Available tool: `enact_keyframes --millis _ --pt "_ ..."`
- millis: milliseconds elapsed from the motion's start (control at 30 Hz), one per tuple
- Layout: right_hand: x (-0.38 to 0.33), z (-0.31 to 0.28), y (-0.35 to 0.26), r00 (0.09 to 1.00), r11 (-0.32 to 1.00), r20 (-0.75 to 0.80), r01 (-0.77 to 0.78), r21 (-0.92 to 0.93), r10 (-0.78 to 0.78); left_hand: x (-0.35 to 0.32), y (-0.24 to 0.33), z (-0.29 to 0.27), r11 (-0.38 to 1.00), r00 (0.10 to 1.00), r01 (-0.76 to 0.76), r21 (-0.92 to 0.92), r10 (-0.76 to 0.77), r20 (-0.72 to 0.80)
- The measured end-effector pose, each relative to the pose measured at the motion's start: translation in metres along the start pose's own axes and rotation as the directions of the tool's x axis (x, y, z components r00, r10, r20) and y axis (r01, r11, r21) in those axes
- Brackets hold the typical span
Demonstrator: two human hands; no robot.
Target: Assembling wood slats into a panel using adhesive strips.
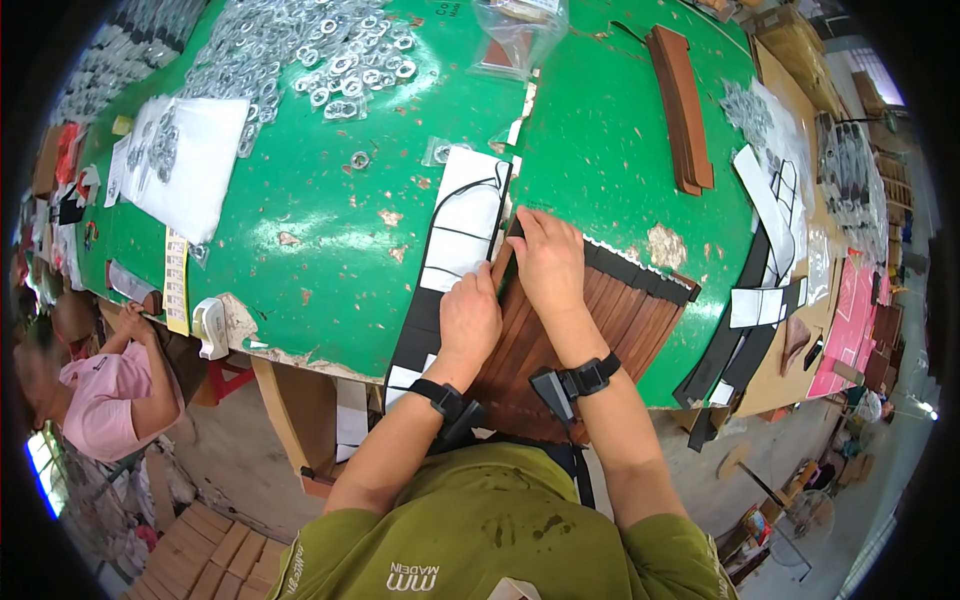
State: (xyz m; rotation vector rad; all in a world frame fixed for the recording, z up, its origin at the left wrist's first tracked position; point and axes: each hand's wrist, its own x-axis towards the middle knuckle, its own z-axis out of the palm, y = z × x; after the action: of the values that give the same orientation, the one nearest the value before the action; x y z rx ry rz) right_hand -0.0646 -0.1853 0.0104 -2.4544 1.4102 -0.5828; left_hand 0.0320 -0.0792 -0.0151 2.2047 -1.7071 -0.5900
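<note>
Brown leather strips (620, 320) lie side by side in a fanned row on the green table (350, 230), their far ends black. My right hand (547, 262) presses flat on the leftmost strips, fingers reaching the far end. My left hand (470, 318) is curled at the left edge of the row and pinches the outermost brown strip. Just left of my hands lies a black and white sheet (462, 235) with curved outlines.
A stack of brown strips (682, 105) lies far right. Metal rings (300, 50) are heaped at the far left beside a white sheet (190, 160). A clear bag (515, 35) sits at the far edge. Another person (105, 385) sits lower left.
</note>
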Motion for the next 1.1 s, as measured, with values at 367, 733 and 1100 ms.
enact_keyframes --millis 367,733,1100 --pt "0.001 -0.001 -0.004 1.000 0.996 -0.010 0.015 -0.093 -0.016 0.001 0.001 0.003 0.999 0.999 -0.042 -0.012 0.042 -0.008" --pt "-0.039 -0.037 0.052 0.997 0.994 0.012 -0.078 0.081 0.077 -0.014 0.007 -0.006 0.961 0.994 -0.099 -0.257 0.084 -0.069" --pt "-0.040 -0.030 0.059 0.996 0.997 -0.080 -0.039 0.074 0.045 -0.014 0.004 0.005 0.978 0.994 -0.108 -0.179 0.103 -0.040"
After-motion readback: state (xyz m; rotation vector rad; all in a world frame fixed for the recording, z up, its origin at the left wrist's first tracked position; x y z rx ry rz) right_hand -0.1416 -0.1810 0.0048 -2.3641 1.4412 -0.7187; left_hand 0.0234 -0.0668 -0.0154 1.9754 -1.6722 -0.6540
